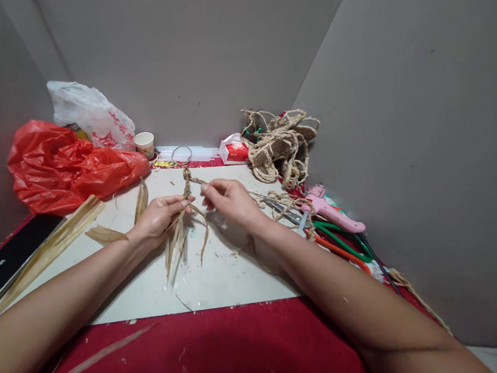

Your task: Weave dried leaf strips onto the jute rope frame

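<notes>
A braided straw cord (186,184) lies on the white board (223,271) and runs toward me into loose dry strands (178,241). My left hand (159,216) is closed around the cord where the braid ends, the strands hanging below it. Just to the right, my right hand (227,199) pinches a strand of the same cord between fingertips. The two hands almost touch.
Dry husk strips (52,245) and a black phone (7,261) lie at the left. Red (63,167) and white (92,112) plastic bags, a paper cup (145,142), tissue box (234,149) and woven straw pile (280,146) sit at the back. A pink glue gun (331,211) and scissors (289,214) lie to the right.
</notes>
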`<action>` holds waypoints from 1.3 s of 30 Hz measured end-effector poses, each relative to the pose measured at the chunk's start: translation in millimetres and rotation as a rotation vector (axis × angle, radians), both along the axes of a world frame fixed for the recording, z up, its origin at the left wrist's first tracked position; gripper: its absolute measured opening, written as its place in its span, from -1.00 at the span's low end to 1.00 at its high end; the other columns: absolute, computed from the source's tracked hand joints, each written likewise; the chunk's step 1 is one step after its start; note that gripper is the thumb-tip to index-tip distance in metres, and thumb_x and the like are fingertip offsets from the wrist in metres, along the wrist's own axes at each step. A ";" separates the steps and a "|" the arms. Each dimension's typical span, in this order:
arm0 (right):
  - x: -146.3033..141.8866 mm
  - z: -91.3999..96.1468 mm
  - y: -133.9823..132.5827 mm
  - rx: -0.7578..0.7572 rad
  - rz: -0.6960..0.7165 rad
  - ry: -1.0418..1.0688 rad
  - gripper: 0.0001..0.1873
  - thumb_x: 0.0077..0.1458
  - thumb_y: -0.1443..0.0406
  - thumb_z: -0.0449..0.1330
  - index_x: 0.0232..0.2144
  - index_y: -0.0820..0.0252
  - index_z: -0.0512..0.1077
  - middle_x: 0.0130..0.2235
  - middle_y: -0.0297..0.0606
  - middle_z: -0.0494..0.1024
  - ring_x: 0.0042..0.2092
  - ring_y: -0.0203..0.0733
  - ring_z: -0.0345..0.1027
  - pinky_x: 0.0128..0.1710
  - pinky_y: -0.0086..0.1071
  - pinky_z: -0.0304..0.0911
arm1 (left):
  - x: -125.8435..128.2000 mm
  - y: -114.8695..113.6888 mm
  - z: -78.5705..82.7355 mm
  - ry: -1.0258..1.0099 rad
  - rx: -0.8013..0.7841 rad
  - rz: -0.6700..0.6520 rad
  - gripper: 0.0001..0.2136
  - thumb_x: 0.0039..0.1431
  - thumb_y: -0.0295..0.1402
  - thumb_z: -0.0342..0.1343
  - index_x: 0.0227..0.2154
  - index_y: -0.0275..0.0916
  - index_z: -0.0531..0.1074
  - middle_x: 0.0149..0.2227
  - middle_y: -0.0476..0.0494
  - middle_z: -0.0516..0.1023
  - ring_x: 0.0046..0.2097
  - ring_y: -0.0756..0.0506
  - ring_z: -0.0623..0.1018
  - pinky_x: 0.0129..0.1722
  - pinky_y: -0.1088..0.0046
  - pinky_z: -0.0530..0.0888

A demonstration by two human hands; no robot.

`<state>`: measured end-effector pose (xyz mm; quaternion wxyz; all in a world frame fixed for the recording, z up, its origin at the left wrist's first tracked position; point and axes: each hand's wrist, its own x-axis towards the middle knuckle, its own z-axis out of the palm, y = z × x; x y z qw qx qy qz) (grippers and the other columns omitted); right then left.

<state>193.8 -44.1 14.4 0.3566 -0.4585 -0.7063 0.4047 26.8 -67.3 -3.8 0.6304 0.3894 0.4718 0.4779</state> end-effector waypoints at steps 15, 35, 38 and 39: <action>-1.1 -7.9 8.2 -0.652 0.353 0.085 -0.68 0.23 0.18 0.02 -0.52 0.23 0.25 -0.68 -0.52 0.06 -0.70 -0.50 -0.22 -0.77 -0.59 -0.29 | 0.6 -0.2 -5.9 0.105 0.030 -0.045 -0.74 -0.16 -0.34 0.30 -0.46 -0.28 0.32 -0.60 0.00 0.48 -0.72 0.19 0.12 -0.71 0.64 -0.04; -19.8 -22.2 -7.0 -0.715 0.143 0.335 -0.79 0.03 0.36 0.04 -0.62 0.26 0.28 -0.79 -0.55 0.04 -0.77 -0.50 -0.25 -0.81 -0.56 -0.31 | 1.9 -12.5 7.9 0.503 0.163 -0.093 -0.90 -0.04 -0.48 0.01 -0.44 -0.27 0.40 -0.71 0.07 0.33 -0.70 0.11 0.19 -0.69 0.60 0.07; -20.2 -20.0 -9.7 -0.786 0.169 0.400 -0.71 0.02 0.35 0.05 -0.69 0.21 0.14 -0.79 -0.54 0.05 -0.76 -0.52 -0.27 -0.80 -0.57 -0.31 | 6.7 -20.6 6.9 0.532 0.165 -0.099 -0.85 0.01 -0.43 0.00 -0.31 -0.23 0.34 -0.66 0.05 0.41 -0.73 0.07 0.24 -0.71 0.57 0.09; -20.1 -19.8 -10.3 -0.809 0.183 0.426 -0.71 0.02 0.36 0.05 -0.69 0.21 0.12 -0.79 -0.55 0.05 -0.75 -0.52 -0.27 -0.79 -0.58 -0.32 | 8.1 -23.1 6.1 0.560 0.186 -0.097 -0.83 0.01 -0.43 0.00 -0.28 -0.23 0.33 -0.64 0.04 0.43 -0.73 0.06 0.26 -0.71 0.56 0.09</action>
